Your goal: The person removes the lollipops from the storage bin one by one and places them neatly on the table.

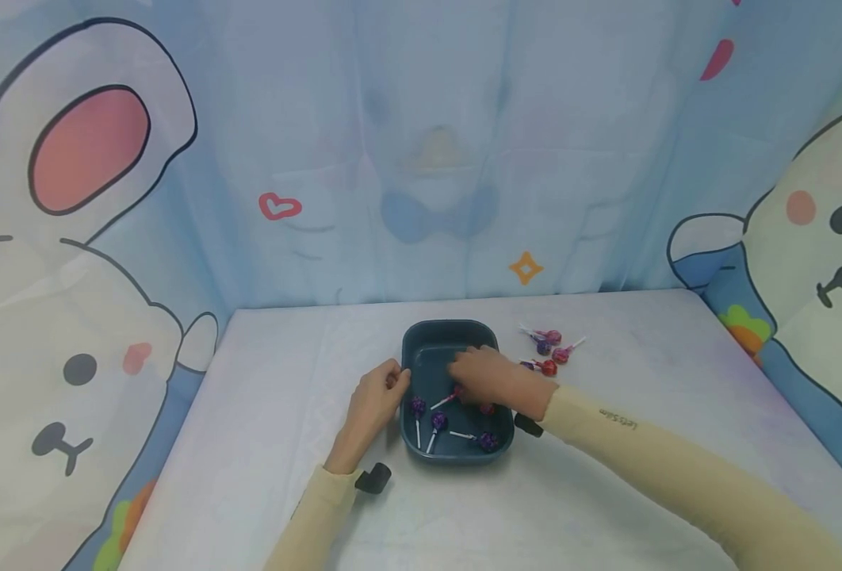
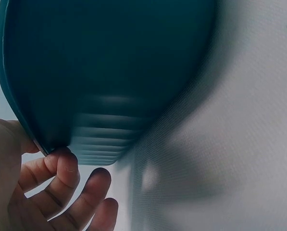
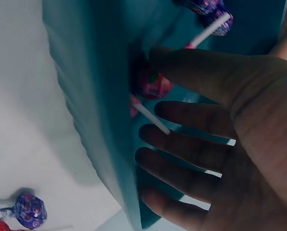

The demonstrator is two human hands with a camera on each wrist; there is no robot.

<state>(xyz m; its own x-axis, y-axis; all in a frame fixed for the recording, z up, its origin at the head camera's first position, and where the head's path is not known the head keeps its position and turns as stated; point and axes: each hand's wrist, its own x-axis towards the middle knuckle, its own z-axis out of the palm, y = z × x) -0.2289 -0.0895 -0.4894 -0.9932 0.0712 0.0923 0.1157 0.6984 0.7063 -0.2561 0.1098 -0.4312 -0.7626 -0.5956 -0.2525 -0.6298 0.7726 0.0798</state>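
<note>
A dark teal plastic basin [image 1: 424,361] rests on the table. My left hand [image 1: 371,404] pinches its left rim between thumb and index finger, the other fingers loosely bent in the left wrist view. Inside the basin, purple-wrapped lollipops [image 1: 439,420] lie near the front end. Over the basin's right side reaches my right hand [image 1: 495,377]. Its fingers [image 3: 186,144] are extended and spread, the thumb apart from them, in the right wrist view. Close to the thumb is a red-wrapped lollipop [image 3: 155,86]; a white stick [image 3: 153,118] crosses near the fingertips.
Beyond the basin's right edge, several red, pink and purple lollipops [image 1: 560,354] lie loose on the white-covered table [image 1: 307,373]. A blue printed curtain [image 1: 421,270] hangs along the back and sides. Each sleeve has a black wrist camera [image 1: 373,478].
</note>
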